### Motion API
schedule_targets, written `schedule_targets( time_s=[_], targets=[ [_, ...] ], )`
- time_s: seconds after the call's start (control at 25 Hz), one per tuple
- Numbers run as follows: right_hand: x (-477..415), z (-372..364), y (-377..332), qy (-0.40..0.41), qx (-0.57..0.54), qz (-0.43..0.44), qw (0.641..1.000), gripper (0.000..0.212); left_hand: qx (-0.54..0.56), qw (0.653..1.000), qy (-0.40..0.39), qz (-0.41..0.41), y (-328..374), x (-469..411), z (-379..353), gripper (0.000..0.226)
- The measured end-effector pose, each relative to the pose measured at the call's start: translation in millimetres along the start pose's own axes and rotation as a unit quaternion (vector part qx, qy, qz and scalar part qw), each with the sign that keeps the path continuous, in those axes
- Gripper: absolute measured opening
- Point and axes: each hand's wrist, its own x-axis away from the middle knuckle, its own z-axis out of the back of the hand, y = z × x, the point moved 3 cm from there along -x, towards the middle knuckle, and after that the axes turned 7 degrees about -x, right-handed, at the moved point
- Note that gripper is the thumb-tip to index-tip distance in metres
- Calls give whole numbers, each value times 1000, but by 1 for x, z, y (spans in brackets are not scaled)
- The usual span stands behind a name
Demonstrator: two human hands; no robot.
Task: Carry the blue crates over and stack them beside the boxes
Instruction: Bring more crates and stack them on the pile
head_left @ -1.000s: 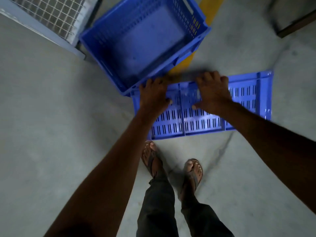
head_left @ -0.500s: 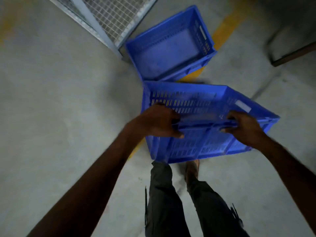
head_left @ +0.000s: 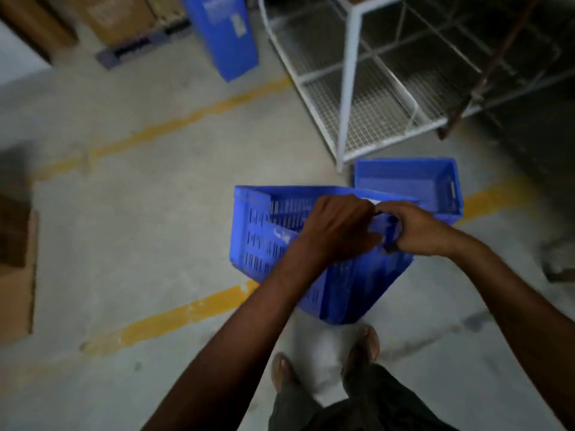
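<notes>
I hold 1 blue crate (head_left: 267, 241) in the air in front of me, above the concrete floor (head_left: 149, 219). Its long axis runs left to right across my view, and a slotted long wall faces me. The crate is tipped, with its lower right corner hanging down toward my 2 feet in sandals (head_left: 364, 340). My left hand (head_left: 336, 231) and right hand (head_left: 420, 233) sit close together on the near rim, almost touching. The fingers of both curl round the blue plastic in a tight hold.

I count 3 blue crates. The second crate (head_left: 407, 185) sits open side up on the floor, just behind the carried one and beside the leg of a white wire rack (head_left: 350, 88). Its long axis also runs left to right. The far blue crate (head_left: 224, 35) stands tall at the top of the view, blurred. I cannot tell whether it is 1 crate or a stack.

To its left, cardboard boxes (head_left: 121, 14) rest on a grey pallet (head_left: 140, 48). Another cardboard box (head_left: 15, 275) lies at the left edge. 2 yellow floor lines (head_left: 186, 315) cross the open concrete between me and the boxes.
</notes>
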Motion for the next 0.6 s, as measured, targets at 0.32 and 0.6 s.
schedule_targets(
  time_s=[0.32, 0.6],
  targets=[
    [-25, -232, -288, -179, 68, 256, 948, 37, 149, 957, -23, 248, -170, 368, 53, 58],
    [-9, -466, -459, -275, 95, 325, 900, 42, 164, 877, 93, 441, -255, 657, 23, 51]
  ],
)
